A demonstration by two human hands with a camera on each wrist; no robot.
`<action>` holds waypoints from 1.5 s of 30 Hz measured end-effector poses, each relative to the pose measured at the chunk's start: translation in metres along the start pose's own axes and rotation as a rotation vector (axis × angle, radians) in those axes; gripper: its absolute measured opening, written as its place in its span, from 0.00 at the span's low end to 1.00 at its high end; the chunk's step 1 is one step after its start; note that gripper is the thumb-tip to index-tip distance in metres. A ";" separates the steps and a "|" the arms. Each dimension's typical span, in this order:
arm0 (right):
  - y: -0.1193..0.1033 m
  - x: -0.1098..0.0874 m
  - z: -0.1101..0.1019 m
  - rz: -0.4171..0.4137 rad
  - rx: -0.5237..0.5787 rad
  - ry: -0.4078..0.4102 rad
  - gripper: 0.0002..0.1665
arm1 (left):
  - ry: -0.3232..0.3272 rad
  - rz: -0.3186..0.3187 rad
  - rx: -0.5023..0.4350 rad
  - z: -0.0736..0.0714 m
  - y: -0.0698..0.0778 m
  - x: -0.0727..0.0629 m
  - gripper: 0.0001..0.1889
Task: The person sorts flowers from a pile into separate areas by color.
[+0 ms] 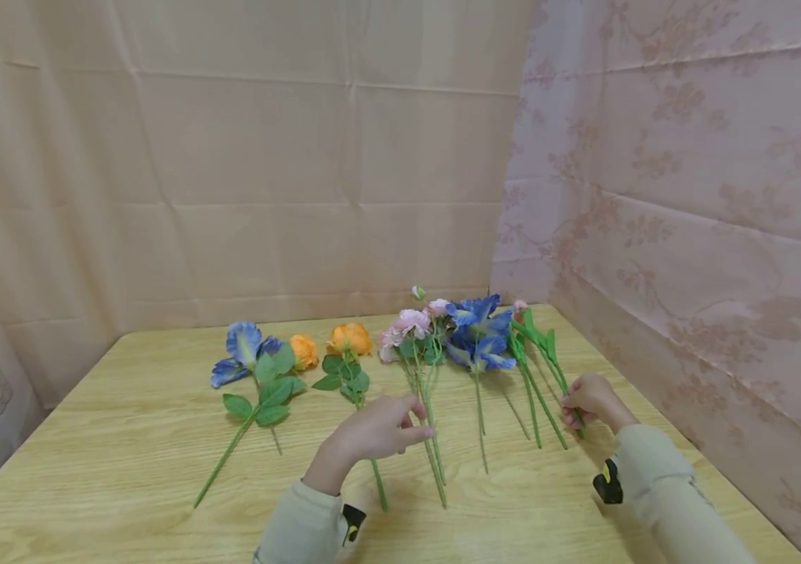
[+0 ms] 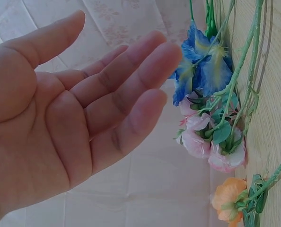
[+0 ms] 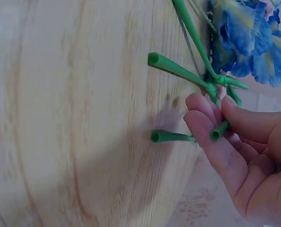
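Over the table's right side, my right hand (image 1: 590, 398) pinches a smooth green flower stem (image 3: 219, 131) between thumb and fingers, near its cut end. More green stems (image 1: 537, 399) lie beside it, under green leaves; their blooms are mostly hidden. My left hand (image 1: 382, 427) hovers over the middle with its fingers extended and its palm bare in the left wrist view. Close to its fingertips run the thin stems of the pink flowers (image 1: 410, 323). Blue irises (image 1: 479, 350) lie between the two hands. Beyond the left wrist lies an orange rose (image 1: 349, 339), its stem passing behind that hand.
Further left, another blue iris (image 1: 243, 348) lies by a second orange rose (image 1: 304, 352), with green leaves (image 1: 275, 390) over their stems. All rest on a wooden table (image 1: 125, 439). A beige curtain (image 1: 266, 172) hangs behind, and a patterned pink cloth (image 1: 710, 219) borders the right edge.
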State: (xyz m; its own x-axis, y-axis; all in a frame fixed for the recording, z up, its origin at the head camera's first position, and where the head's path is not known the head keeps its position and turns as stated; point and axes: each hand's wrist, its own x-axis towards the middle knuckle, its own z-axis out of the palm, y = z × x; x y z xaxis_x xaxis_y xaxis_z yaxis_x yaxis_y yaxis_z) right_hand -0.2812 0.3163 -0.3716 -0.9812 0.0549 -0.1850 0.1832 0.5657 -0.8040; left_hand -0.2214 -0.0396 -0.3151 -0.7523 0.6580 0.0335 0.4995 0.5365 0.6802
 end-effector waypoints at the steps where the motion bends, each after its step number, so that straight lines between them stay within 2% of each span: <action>1: 0.000 0.001 0.001 0.007 0.002 -0.002 0.19 | -0.002 -0.001 -0.003 0.000 0.000 0.000 0.13; 10: -0.003 0.004 0.006 0.009 -0.081 -0.019 0.10 | -0.032 -0.012 0.015 0.000 -0.001 -0.002 0.13; 17: -0.003 0.005 0.005 0.015 -0.144 -0.023 0.09 | -0.058 -0.017 0.026 0.001 0.001 -0.001 0.15; 21: -0.003 0.004 0.003 0.017 -0.136 -0.016 0.06 | -0.060 -0.020 0.033 0.001 0.002 -0.001 0.14; 26: -0.005 0.004 0.004 0.002 -0.184 -0.001 0.08 | -0.063 -0.022 0.038 0.000 0.002 -0.001 0.12; 35: -0.033 -0.004 0.013 -0.100 -0.308 -0.026 0.12 | -0.065 -0.022 0.041 -0.001 0.001 -0.001 0.12; 40: -0.047 -0.008 0.024 -0.142 -0.292 -0.054 0.12 | -0.033 -0.007 0.063 -0.004 -0.003 -0.002 0.12; 45: -0.063 -0.011 0.034 -0.147 -0.268 -0.077 0.13 | -0.002 -0.023 0.073 -0.011 -0.009 -0.005 0.14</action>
State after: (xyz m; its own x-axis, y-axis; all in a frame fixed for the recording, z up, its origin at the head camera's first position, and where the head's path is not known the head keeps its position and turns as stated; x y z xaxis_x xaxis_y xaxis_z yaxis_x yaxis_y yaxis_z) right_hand -0.2799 0.2517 -0.3382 -0.9866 -0.1008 -0.1281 0.0067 0.7603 -0.6495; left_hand -0.2266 -0.0538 -0.3132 -0.7630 0.6461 0.0175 0.5125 0.5884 0.6254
